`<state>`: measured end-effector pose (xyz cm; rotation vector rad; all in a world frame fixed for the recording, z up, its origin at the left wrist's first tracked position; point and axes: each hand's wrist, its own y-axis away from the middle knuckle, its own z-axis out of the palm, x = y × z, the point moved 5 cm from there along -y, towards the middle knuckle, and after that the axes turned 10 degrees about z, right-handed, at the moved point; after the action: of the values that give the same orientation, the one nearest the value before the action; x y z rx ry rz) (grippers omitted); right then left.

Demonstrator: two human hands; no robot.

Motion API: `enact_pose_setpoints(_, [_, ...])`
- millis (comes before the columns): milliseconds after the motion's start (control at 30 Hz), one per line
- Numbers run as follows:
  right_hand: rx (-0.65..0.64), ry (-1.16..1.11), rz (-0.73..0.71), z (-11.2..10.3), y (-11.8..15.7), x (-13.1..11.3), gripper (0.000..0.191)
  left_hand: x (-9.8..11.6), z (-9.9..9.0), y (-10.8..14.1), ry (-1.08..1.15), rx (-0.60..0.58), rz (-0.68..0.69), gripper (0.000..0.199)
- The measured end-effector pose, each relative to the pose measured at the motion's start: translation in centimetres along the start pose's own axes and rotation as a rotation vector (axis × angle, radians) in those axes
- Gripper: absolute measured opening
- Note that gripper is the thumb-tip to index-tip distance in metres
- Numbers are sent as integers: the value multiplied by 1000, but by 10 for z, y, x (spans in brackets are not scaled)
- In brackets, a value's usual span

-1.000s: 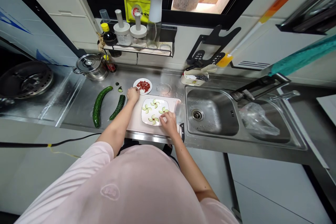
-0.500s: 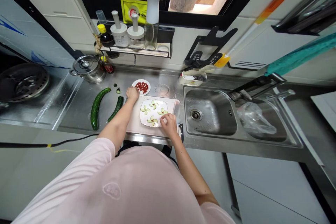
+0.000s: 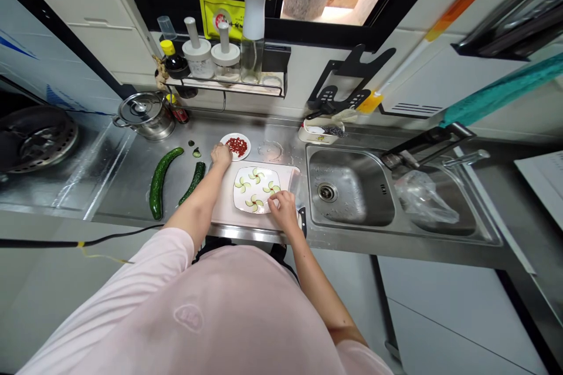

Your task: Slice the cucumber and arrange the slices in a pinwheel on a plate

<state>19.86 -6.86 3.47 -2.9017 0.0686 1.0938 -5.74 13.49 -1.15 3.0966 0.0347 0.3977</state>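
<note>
A squarish white plate (image 3: pixel 249 193) lies on the pale cutting board (image 3: pixel 222 211), bearing several pinwheels of green-edged cucumber slices; some have small red centres. At its lower right rim is my right hand (image 3: pixel 285 208), with thumb and fingertips pinched together; anything between them is too small to make out. My left hand (image 3: pixel 221 156) is closed at the left edge of a small round white dish (image 3: pixel 246 154) that holds chopped red bits (image 3: pixel 237 146). Its fingertips are partly hidden, so what they hold cannot be made out.
To the left lie a whole cucumber (image 3: pixel 160 181), a cut cucumber (image 3: pixel 193 181) and small end pieces (image 3: pixel 196 153). A lidded steel pot (image 3: pixel 145 117) stands behind them. A knife handle (image 3: pixel 303 221) shows beside the board, left of the sink (image 3: pixel 352 187).
The view has shifted slightly. Both hands stay in nearly the same places, the left at the small dish and the right over the plate's edge.
</note>
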Motion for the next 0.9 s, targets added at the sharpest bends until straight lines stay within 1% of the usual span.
enact_pose_setpoints(167, [13,-27,-25,-2,-1,0,15,0,1,-3,-10,-8,-3,29])
enact_pose_setpoints(300, [21,-36,-33,-1,-1,1,13,0,1,-3,22,3,-29,29])
enact_pose_setpoints(400, [27,-35,-37,-1,-2,3,12,0,-2,-1,81,66,-19,27])
enact_pose_setpoints(567, [18,-39,-27,-1,-3,3,12,-2,-12,8,281,243,-29,20])
enact_pose_setpoints(633, [7,-39,-28,0,-4,1,12,0,-15,12,449,300,-34,14])
enact_pose_setpoints(667, [3,-38,-30,1,-5,0,12,0,-15,13,572,319,-49,11])
enact_pose_setpoints(767, [-2,-39,-43,4,-8,-2,13,4,-9,19,1062,328,-173,7])
enact_pose_setpoints(800, [-3,-40,-46,6,-10,-3,12,6,-6,22,1234,304,-228,8])
enact_pose_setpoints(833, [-3,-42,-50,7,-11,-3,12,10,-3,25,1395,240,-272,11])
enact_pose_setpoints(900, [-8,-47,-64,9,-15,-6,11,19,-1,33,1655,122,-307,16])
